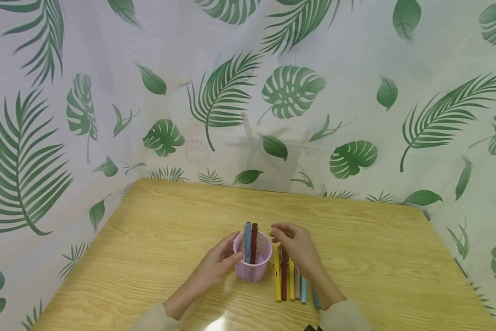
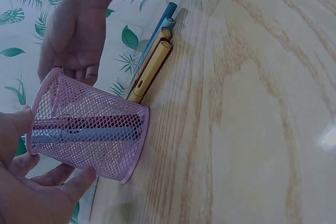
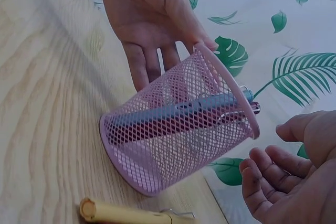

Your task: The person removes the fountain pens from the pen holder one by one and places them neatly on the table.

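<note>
A pink mesh pen holder [image 1: 249, 273] stands upright on the table. Inside it lean a light blue pen [image 1: 248, 241] and a dark red pen [image 1: 254, 241]. My left hand [image 1: 216, 264] holds the holder from its left side, with the thumb near the rim. Just right of the rim hovers my right hand [image 1: 299, 246], fingers loosely bent and nothing in them; in the right wrist view this hand [image 3: 294, 174] is apart from the holder. Below it lies a row of several pens: a yellow pen [image 1: 277, 280] nearest the holder, then dark red, yellow, grey and blue ones.
The wood-grain table [image 1: 181, 216] reaches back to a white curtain [image 1: 239, 151] printed with green leaves, which also hangs along the left and right sides. A small dark object [image 1: 312, 328] shows at the bottom edge of the head view.
</note>
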Available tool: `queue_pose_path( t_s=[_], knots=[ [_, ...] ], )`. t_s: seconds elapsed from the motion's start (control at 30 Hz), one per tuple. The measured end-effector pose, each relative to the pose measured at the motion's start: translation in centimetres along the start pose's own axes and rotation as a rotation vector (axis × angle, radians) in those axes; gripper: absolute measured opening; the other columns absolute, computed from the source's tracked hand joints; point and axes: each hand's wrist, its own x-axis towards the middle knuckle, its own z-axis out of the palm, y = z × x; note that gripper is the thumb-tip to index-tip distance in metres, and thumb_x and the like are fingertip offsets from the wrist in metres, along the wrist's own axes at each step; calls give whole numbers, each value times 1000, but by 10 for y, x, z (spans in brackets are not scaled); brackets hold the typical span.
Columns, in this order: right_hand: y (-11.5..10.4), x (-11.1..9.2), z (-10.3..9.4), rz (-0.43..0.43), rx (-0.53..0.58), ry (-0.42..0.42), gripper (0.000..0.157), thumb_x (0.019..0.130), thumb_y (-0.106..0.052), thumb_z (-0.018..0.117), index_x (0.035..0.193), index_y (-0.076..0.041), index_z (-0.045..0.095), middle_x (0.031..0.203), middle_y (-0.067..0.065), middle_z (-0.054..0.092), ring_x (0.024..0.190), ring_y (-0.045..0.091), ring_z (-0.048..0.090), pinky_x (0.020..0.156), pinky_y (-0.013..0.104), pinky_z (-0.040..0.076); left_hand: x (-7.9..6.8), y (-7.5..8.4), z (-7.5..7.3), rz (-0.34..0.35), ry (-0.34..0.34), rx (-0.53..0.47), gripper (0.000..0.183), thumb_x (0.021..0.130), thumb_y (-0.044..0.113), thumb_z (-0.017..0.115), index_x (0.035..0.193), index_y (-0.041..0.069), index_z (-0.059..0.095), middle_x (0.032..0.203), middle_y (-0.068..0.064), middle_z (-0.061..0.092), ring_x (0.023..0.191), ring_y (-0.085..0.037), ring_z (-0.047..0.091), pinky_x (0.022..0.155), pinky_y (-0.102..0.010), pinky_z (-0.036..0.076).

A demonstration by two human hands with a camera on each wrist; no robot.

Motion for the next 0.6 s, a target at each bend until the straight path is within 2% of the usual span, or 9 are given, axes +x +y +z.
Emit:
queue_pose_path(
  t_s=[0.2, 0.4, 0.6],
  knots=[
    [-6, 3, 12, -36, -23, -18, 34, 101, -22, 69, 125, 2, 69, 109, 13, 74, 96, 23, 68, 84, 41, 60, 0, 1, 0, 8, -10, -14, 62, 109, 22, 56, 160, 0, 29, 153, -30, 44, 139, -45, 47, 115, -55, 40],
    [-6, 7, 22, -64, 10, -51, 34, 99, -22, 72, 124, 1, 70, 117, 11, 72, 106, 23, 67, 94, 38, 57, 1, -2, -1, -2, -8, -8, 61, 109, 21, 55, 161, 1, 29, 154, -28, 45, 140, -43, 46, 116, -56, 37],
    [-3, 9, 29, -69, 1, -61, 33, 96, -20, 76, 121, 1, 71, 111, 9, 72, 103, 21, 66, 90, 34, 58, 1, -3, -2, 5, -22, -7, 63, 109, 24, 55, 161, 1, 27, 155, -28, 44, 140, -43, 46, 116, -56, 38]
  ],
)
